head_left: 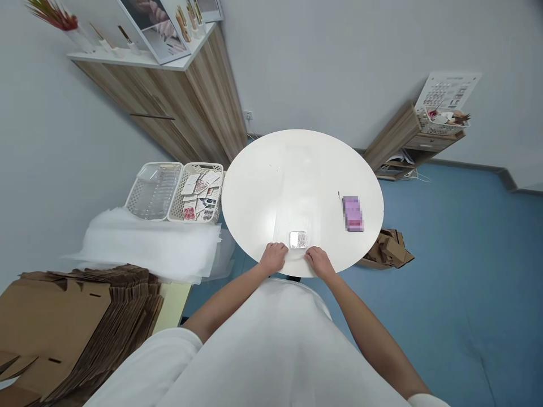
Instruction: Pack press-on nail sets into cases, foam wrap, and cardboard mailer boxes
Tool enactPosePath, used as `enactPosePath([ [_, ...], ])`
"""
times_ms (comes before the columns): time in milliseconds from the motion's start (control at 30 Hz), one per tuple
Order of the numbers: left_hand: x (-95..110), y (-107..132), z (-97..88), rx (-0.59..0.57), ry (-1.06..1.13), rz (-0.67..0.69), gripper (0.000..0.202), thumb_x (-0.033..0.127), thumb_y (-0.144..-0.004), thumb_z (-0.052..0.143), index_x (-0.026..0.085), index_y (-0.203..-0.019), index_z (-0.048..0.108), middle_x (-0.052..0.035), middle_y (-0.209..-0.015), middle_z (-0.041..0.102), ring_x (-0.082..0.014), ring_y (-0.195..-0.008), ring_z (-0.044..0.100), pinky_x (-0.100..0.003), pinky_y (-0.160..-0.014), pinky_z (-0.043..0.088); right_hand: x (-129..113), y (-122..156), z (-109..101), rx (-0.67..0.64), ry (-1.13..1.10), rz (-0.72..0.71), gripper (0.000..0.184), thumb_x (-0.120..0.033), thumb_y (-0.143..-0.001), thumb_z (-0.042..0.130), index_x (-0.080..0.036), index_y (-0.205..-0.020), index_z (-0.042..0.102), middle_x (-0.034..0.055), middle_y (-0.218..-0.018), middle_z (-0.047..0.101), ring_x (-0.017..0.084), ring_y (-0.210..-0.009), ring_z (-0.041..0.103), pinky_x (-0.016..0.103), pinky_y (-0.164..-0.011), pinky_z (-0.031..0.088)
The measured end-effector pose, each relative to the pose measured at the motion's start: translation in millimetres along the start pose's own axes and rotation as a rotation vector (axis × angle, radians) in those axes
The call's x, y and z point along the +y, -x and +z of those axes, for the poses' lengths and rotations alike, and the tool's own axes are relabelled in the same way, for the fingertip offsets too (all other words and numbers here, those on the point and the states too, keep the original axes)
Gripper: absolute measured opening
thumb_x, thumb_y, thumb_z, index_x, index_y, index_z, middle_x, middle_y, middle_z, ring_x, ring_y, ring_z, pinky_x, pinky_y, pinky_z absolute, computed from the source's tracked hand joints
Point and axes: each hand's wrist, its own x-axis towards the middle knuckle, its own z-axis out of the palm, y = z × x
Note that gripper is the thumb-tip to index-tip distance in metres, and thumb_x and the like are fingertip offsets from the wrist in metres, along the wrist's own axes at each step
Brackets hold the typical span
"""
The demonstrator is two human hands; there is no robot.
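A small clear plastic box (297, 239) with a white card and small pieces showing inside lies near the front edge of the round white table (258, 169). Beneath it is a thin, whitish foam sheet (296, 257), hard to make out against the tabletop. My left hand (274, 258) is closed at the sheet's near left side, fingers curled. On the other side, my right hand (319, 262) pinches the sheet's near right edge, just below the box. Neither hand is on the box itself.
A purple pixelated object (353, 213) lies at the table's right. Left of the table are a basket of clear boxes (155, 192), a basket of cards (199, 195), stacked foam sheets (148, 240) and folded cardboard (59, 316). Cardboard scraps (388, 249) sit on the floor.
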Motion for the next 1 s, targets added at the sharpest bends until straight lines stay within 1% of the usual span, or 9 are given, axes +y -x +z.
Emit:
enactPosePath([
  [100,-3,-1,-2.1,-0.028,0.028,-0.016,0.018,0.014,-0.074,0.044,0.02,-0.087,0.055,-0.0068,-0.089,0.059,-0.0221,-0.09,0.053,-0.036,-0.084,0.032,0,9,-4,0.001,-0.017,-0.037,0.019,-0.033,-0.081,0.042,-0.02,-0.092,0.052,0.006,-0.094,0.056,0.02,-0.086,0.05,0.032,-0.074,0.038],
  [233,-9,-2,-5.5,0.011,0.181,-0.039,0.02,0.021,-0.079,0.039,0.022,-0.084,0.058,-0.0047,-0.085,0.062,-0.021,-0.082,0.057,-0.033,-0.077,0.038,4,15,-5,0.033,-0.023,-0.063,0.035,-0.034,-0.074,0.052,-0.02,-0.106,0.047,0.0097,-0.113,0.05,0.023,-0.103,0.046,0.036,-0.082,0.037],
  [300,-13,-4,-7.8,0.035,0.285,-0.077,0.022,0.024,-0.08,0.036,0.024,-0.086,0.058,-0.0034,-0.084,0.063,-0.0197,-0.079,0.058,-0.031,-0.073,0.04,7,12,-5,0.048,-0.083,0.018,0.023,-0.029,-0.08,0.042,-0.021,-0.1,0.051,0.0075,-0.105,0.055,0.02,-0.096,0.051,0.033,-0.078,0.04],
  [433,-22,-15,-11.7,0.087,0.402,-0.164,0.021,0.027,-0.079,0.039,0.022,-0.087,0.057,-0.0028,-0.084,0.063,-0.019,-0.078,0.058,-0.028,-0.067,0.043,11,-5,-8,0.067,-0.202,0.234,0.024,-0.03,-0.084,0.032,-0.022,-0.084,0.055,0.0021,-0.081,0.06,0.016,-0.075,0.056,0.027,-0.062,0.041],
  [667,-23,-36,-10.0,0.122,0.251,-0.378,0.02,0.024,-0.077,0.042,0.019,-0.092,0.055,-0.0051,-0.083,0.062,-0.0199,-0.08,0.056,-0.031,-0.07,0.041,9,-27,-2,0.097,-0.1,0.373,0.016,-0.027,-0.08,0.038,-0.022,-0.081,0.053,0.003,-0.076,0.059,0.016,-0.066,0.054,0.026,-0.054,0.037],
  [767,-19,-38,-7.8,0.172,0.133,-0.354,0.029,0.02,-0.075,0.044,0.02,-0.103,0.05,-0.0079,-0.092,0.06,-0.0236,-0.089,0.053,-0.037,-0.08,0.036,7,-29,4,0.181,0.039,0.291,0.018,-0.02,-0.077,0.043,-0.02,-0.093,0.051,0.0089,-0.093,0.057,0.021,-0.084,0.053,0.032,-0.066,0.04],
  [833,-15,-37,-7.1,0.238,0.092,-0.27,0.041,0.014,-0.073,0.045,0.02,-0.113,0.044,-0.0112,-0.108,0.054,-0.0266,-0.102,0.047,-0.04,-0.085,0.032,7,-29,7,0.197,0.114,0.15,0.023,-0.011,-0.076,0.042,-0.019,-0.095,0.051,0.0106,-0.104,0.054,0.023,-0.098,0.048,0.036,-0.078,0.038],
  [933,-11,-35,-7.7,0.253,0.09,-0.091,0.049,0.005,-0.07,0.041,0.023,-0.116,0.043,-0.0103,-0.121,0.045,-0.0261,-0.114,0.038,-0.041,-0.094,0.023,8,-27,5,0.137,0.172,-0.084,0.029,-0.003,-0.074,0.037,-0.021,-0.091,0.052,0.0084,-0.12,0.048,0.023,-0.115,0.038,0.04,-0.091,0.03],
  [1000,-8,-33,-8.5,0.21,0.1,0.014,0.047,0.004,-0.069,0.041,0.025,-0.11,0.047,-0.0079,-0.122,0.045,-0.0247,-0.118,0.034,-0.041,-0.097,0.019,8,-26,1,0.094,0.186,-0.152,0.028,-0.003,-0.074,0.038,-0.02,-0.091,0.052,0.0081,-0.128,0.042,0.023,-0.122,0.03,0.042,-0.095,0.026],
])
